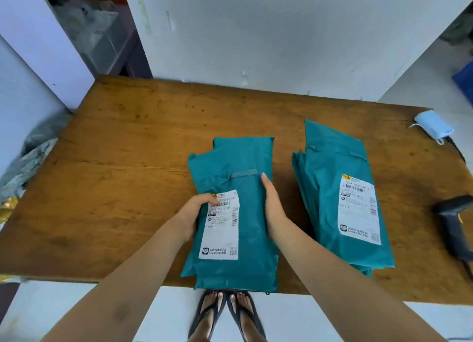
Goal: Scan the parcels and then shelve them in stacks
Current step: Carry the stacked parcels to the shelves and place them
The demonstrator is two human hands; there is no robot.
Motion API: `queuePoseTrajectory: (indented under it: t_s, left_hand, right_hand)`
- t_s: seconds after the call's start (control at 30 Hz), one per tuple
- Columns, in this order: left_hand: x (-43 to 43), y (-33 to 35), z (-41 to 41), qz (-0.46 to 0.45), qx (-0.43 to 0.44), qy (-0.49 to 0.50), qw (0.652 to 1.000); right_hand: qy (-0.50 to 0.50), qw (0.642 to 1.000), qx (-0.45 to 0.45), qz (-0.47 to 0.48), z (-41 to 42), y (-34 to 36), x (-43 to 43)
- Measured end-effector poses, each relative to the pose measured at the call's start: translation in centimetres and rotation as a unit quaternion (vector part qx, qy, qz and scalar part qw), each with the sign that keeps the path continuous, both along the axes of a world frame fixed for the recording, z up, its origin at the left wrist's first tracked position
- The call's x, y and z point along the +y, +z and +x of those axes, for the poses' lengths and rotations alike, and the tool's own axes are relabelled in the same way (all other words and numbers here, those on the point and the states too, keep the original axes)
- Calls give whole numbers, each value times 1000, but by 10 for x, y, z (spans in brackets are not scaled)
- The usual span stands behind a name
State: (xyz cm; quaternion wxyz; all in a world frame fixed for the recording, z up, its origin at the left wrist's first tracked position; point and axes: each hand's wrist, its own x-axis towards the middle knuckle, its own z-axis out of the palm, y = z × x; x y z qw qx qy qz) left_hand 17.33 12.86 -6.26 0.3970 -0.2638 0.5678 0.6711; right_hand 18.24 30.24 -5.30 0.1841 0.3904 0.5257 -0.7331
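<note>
The top parcel point(238, 178) of a teal stack is held between both grips at the desk's point(128, 162) near edge. The left grip point(197, 213) is curled round its left edge, fingertips on the label point(221, 229). The right grip point(272, 203) is laid flat, fingers straight, against its right side. A second stack point(332, 188) is seen right of the right grip, and a scanner point(453, 221) lies further right.
</note>
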Motion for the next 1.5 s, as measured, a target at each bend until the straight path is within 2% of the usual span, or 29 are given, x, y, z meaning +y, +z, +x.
queuePoseTrajectory:
  t_s: [0.07,0.2,0.33,0.47,0.7,0.93,1.1,1.23,1.37,1.5]
  left_hand:
    - [0,3,-4,26,19,29,999]
    - [10,13,-7,54,64,13,996]
    - [16,33,-17,72,106,8,992]
    - [22,83,-44,76,161,-41,983]
    - [96,193,-63,139,277,-87,947]
    - [259,269,1,235,308,-241,890]
    - [420,309,96,277,330,-331,839]
    - [548,339,179,312,343,-386,797]
    - [660,361,251,325,346,-453,754]
    - [758,369,303,323,351,-476,739]
  right_hand:
    - [2,998,32,-50,2,9,-2]
    - [78,991,76,-77,-4,17,6]
    - [129,988,69,-42,-18,35,11]
    - [35,989,141,21,-33,66,21]
    - [-62,960,261,83,-22,172,99]
    - [-165,923,337,81,95,248,239]
    - [-270,877,356,175,212,290,374]
    - [-276,847,398,220,315,327,479]
    - [-290,831,402,252,398,352,569]
    - [-328,808,424,246,449,366,637]
